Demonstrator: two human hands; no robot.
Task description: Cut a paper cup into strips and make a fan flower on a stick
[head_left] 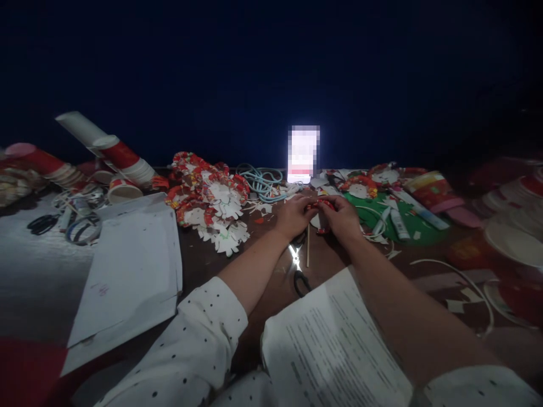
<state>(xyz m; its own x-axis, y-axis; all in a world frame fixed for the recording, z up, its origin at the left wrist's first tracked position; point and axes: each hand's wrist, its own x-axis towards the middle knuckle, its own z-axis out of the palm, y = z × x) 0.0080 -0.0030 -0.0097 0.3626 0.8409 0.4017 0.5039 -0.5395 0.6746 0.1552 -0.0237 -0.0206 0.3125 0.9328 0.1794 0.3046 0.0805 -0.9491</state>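
Where L hand (292, 215) & R hand (345, 219) meet: red piece (326, 204) pinched in both hands' fingers, toward worktop's (275, 294) far edge.
Red piece: prob. light, soft, easily creased; best held gently by edges.

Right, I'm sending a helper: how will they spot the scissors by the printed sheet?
Find the printed sheet at the bottom middle of the picture. Just past its far edge lie the scissors. Their brightly glinting metal and black handle set them apart from the thin, pale stick beside them.

Nothing is legible, even on the printed sheet (335, 342).
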